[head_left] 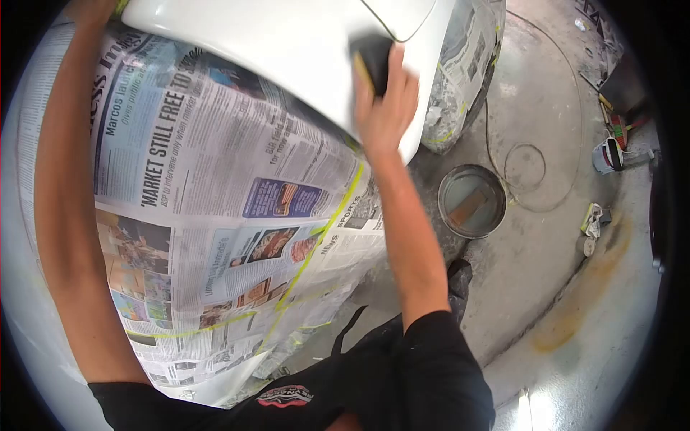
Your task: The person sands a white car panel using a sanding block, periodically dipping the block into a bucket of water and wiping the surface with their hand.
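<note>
My right hand [388,104] is closed on a black sanding block [375,61] with a yellow edge, slightly smeared by motion. The block lies against a glossy white car body panel [287,43]. At the top left edge of view, my left hand [92,10] is partly cut off, and its fingers are not clear. A bit of yellow-green [121,6] shows beside it, near the panel's corner. Below the white panel, newspaper sheets [208,165] cover the surface, joined with yellow-green masking tape [345,197].
On the concrete floor to the right stands a round basin [442,219] of water with a brown block [468,207] in it. A thin hose [489,136] curls nearby. Farther right are a white bucket [605,159] and a crumpled wrapper [592,221]. A newspaper-masked wheel area [460,79] lies beyond the panel.
</note>
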`<action>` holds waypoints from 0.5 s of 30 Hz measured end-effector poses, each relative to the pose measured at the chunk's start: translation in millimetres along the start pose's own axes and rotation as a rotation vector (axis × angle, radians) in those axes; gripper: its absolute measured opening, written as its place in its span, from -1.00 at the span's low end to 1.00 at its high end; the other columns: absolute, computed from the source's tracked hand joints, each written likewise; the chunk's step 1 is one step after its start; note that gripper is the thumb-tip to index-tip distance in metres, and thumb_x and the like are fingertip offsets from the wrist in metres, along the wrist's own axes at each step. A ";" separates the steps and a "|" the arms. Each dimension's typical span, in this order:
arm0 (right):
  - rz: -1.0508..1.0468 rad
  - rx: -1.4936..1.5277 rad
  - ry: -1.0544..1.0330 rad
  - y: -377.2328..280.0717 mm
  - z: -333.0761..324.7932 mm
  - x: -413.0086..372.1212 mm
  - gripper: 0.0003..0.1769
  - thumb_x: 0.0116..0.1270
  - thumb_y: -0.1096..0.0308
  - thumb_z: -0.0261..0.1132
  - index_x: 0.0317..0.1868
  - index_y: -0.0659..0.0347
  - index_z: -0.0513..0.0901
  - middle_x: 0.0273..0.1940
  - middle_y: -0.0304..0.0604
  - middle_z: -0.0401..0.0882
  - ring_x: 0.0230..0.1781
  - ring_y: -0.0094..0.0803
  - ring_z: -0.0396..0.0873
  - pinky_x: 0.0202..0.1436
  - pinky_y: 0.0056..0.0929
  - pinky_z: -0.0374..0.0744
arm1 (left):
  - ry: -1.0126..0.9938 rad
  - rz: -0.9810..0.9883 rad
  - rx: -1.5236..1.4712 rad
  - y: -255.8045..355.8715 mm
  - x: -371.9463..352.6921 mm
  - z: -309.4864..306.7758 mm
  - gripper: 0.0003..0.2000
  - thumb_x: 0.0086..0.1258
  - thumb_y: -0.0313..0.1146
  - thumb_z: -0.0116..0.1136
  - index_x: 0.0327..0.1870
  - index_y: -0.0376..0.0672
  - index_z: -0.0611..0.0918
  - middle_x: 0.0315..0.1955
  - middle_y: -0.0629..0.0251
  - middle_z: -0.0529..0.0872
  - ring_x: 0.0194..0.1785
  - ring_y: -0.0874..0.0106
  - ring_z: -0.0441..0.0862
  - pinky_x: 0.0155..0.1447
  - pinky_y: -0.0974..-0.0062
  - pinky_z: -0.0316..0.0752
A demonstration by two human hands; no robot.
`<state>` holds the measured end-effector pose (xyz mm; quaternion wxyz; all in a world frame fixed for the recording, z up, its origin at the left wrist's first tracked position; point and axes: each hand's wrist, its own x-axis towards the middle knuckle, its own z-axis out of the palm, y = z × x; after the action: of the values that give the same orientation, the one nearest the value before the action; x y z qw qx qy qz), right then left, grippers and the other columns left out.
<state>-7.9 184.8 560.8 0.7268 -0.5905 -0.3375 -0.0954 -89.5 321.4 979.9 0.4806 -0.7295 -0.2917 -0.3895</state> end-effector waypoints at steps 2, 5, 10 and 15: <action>0.025 0.052 0.000 11.7 -7.6 -58.2 -0.15 0.31 0.20 0.55 0.58 0.10 0.44 0.05 0.11 0.59 0.03 0.05 0.56 0.06 0.01 0.48 | -0.004 0.029 0.041 -2.2 -1.8 -2.1 -0.40 0.58 0.15 0.14 0.32 -0.24 0.68 0.26 -0.09 0.70 0.35 -0.03 0.59 0.45 0.10 0.42; 0.005 0.001 0.002 16.0 -13.3 -51.8 -0.16 0.32 0.21 0.54 0.58 0.10 0.43 0.07 0.10 0.59 0.04 0.05 0.56 0.08 0.02 0.46 | -0.006 0.008 0.022 0.8 1.4 -0.5 -0.40 0.57 0.14 0.16 0.32 -0.24 0.68 0.26 -0.09 0.70 0.33 -0.03 0.61 0.43 0.11 0.44; -0.018 -0.053 0.070 22.5 12.7 57.4 -0.15 0.29 0.22 0.54 0.58 0.02 0.45 0.02 0.07 0.58 0.02 0.04 0.53 0.09 0.04 0.44 | 0.224 0.317 0.002 -10.5 1.2 15.7 -0.50 0.64 0.04 0.16 -0.05 -0.39 0.65 -0.24 -0.01 0.71 -0.21 0.14 0.70 -0.16 0.19 0.63; 0.091 0.037 -0.055 32.5 -28.4 -106.9 -0.16 0.31 0.32 0.54 0.57 0.24 0.44 0.25 0.15 0.60 0.24 0.06 0.55 0.28 0.02 0.42 | 0.104 0.194 -0.053 -4.4 0.2 7.2 -0.48 0.63 0.07 0.18 0.00 -0.38 0.65 -0.24 -0.01 0.71 -0.22 0.11 0.69 -0.18 0.15 0.60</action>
<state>-60.3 140.2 468.3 0.7318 -0.5939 -0.3318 -0.0399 -90.8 329.7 980.5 0.5110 -0.7457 -0.1839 -0.3859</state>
